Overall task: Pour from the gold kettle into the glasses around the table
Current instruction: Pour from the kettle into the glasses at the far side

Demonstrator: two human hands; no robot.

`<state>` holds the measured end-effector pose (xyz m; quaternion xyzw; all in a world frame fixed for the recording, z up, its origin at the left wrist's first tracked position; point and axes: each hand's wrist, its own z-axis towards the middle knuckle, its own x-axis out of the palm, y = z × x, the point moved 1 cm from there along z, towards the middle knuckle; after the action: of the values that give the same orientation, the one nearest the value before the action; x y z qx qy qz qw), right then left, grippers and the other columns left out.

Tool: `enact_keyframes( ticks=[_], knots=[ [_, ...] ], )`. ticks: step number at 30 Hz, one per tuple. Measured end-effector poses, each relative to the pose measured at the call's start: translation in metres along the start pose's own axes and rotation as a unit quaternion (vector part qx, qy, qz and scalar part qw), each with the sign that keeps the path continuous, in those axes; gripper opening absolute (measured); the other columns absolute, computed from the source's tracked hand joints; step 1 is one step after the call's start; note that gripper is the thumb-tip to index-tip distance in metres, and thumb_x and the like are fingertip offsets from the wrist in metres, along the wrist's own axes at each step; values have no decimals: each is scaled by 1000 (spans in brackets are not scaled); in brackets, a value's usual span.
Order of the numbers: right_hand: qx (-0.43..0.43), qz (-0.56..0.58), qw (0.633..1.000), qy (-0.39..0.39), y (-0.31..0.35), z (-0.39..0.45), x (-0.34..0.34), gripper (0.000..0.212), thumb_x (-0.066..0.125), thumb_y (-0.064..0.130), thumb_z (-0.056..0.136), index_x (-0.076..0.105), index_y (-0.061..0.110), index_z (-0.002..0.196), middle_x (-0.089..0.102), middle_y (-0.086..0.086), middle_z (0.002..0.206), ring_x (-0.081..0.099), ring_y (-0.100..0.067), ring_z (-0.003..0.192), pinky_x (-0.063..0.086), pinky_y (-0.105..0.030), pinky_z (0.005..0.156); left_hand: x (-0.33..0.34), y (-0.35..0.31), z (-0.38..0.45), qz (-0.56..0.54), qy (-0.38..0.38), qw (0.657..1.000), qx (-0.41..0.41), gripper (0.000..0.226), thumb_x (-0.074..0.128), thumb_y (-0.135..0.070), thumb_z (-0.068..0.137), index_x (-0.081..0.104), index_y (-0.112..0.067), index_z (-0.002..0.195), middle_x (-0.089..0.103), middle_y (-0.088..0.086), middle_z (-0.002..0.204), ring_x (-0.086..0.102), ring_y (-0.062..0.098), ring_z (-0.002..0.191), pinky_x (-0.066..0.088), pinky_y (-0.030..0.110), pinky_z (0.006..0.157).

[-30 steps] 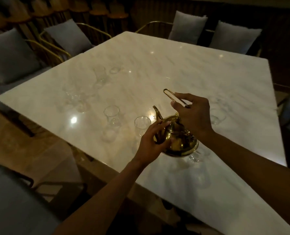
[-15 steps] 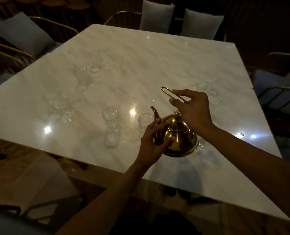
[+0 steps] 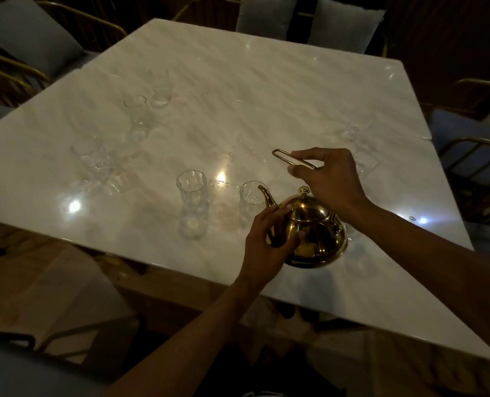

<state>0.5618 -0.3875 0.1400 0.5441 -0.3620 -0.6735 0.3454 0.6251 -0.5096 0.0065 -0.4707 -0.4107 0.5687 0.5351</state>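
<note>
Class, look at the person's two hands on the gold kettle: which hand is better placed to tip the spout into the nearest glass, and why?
Probably the right hand: it grips the handle above the gold kettle, so it can tilt it. The left hand only steadies the body beside the spout, which points at the nearest glass.
</note>
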Motion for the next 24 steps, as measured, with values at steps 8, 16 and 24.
enact_keyframes(
  ticks=[8, 16, 24],
  knots=[
    [-3, -34, 999, 19, 0, 4, -2, 30, 76, 18, 80, 73, 12, 109, 68, 0, 114, 57, 7, 64, 41, 2, 52, 6, -5, -3, -22, -3, 1000, -19, 48, 76, -19, 84, 57, -30, 126, 55, -2, 134, 49, 3, 126, 39, 9, 100],
    [-4, -73, 996, 43, 1, 12, -1, 30, 76, 20, 79, 73, 15, 109, 66, -2, 119, 60, -5, 86, 40, 0, 62, 13, -10, -5, -43, -16, 997, -69, 48, 76, -23, 83, 57, -27, 127, 56, -7, 132, 49, -10, 119, 40, 2, 92],
    [-9, -86, 994, 58, 3, 18, -1, 29, 77, 21, 79, 74, 16, 108, 68, -1, 117, 62, -7, 88, 35, 4, 63, 17, -13, -4, -51, -32, 994, -86, 48, 76, -27, 83, 57, -34, 126, 56, -10, 133, 49, -5, 122, 41, 3, 91]
  ],
)
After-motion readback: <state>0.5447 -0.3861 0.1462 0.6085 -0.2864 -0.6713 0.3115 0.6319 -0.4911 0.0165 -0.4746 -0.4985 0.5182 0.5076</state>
